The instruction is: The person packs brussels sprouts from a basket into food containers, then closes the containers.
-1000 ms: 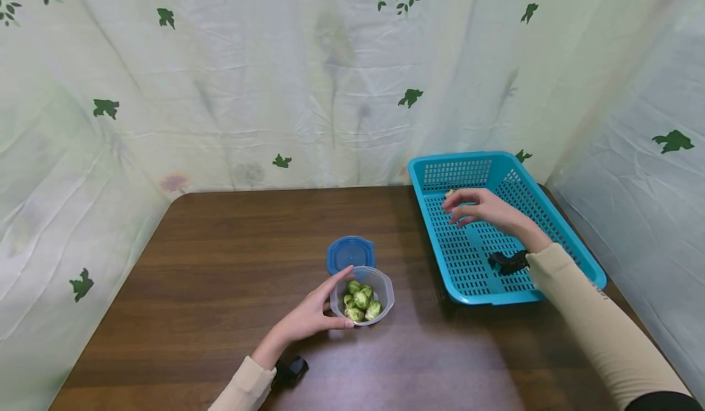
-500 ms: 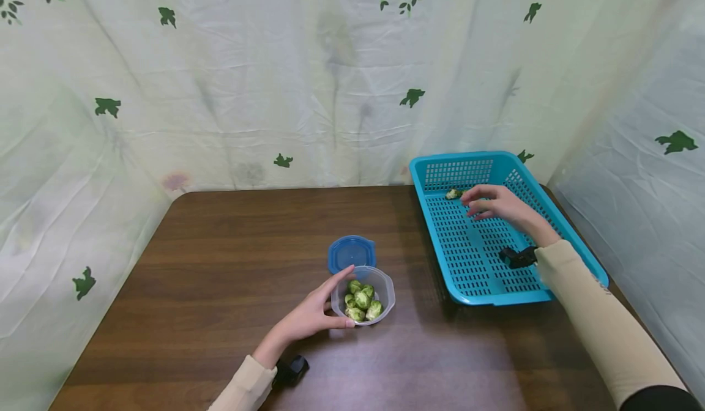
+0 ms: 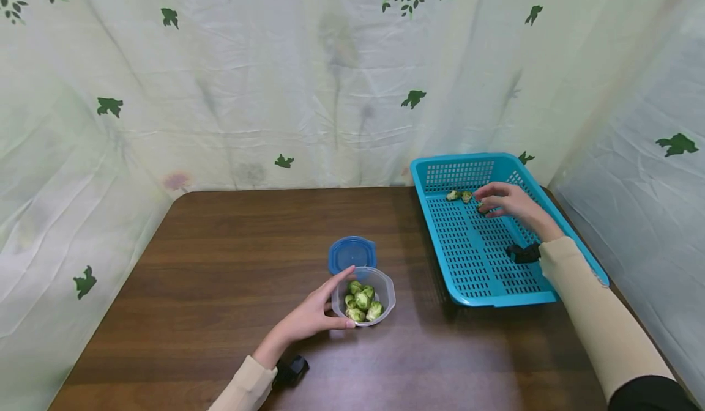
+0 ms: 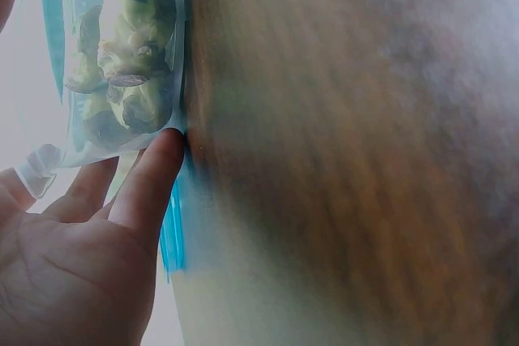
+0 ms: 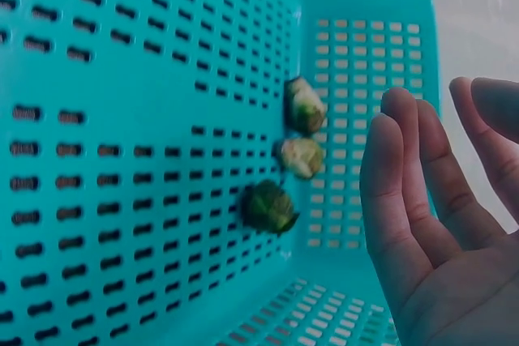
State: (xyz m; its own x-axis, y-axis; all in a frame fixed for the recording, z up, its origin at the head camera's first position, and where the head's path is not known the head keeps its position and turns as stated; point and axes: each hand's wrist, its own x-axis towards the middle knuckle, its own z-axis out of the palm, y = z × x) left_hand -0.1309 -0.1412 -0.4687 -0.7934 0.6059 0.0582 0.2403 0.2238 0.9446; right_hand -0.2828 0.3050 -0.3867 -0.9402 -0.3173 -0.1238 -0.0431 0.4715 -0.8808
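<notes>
My left hand [image 3: 308,320] holds a clear plastic container [image 3: 390,298] on the table, thumb on the near side and index finger along the far rim. Several Brussels sprouts [image 3: 361,301] lie inside it; the left wrist view shows sprouts [image 4: 134,34] through its wall, with fingers against its side. Over the blue basket [image 3: 473,288] my right hand [image 3: 514,204] hovers, fingers loosely bent and nothing between them. Below it, three Brussels sprouts lie on the basket floor near the far wall: one pale sprout [image 5: 302,157], one beside it [image 5: 306,106], and a darker one [image 5: 269,207].
A blue lid [image 3: 351,254] lies flat on the brown wooden table [image 3: 237,252], just behind the container. The basket stands at the table's right side, near the patterned curtain [image 3: 248,93] that hangs behind and along the sides.
My right hand has moved rightward over the basket, and more of the sprouts beneath it have come into view. My left hand, the container and the lid stay where they were.
</notes>
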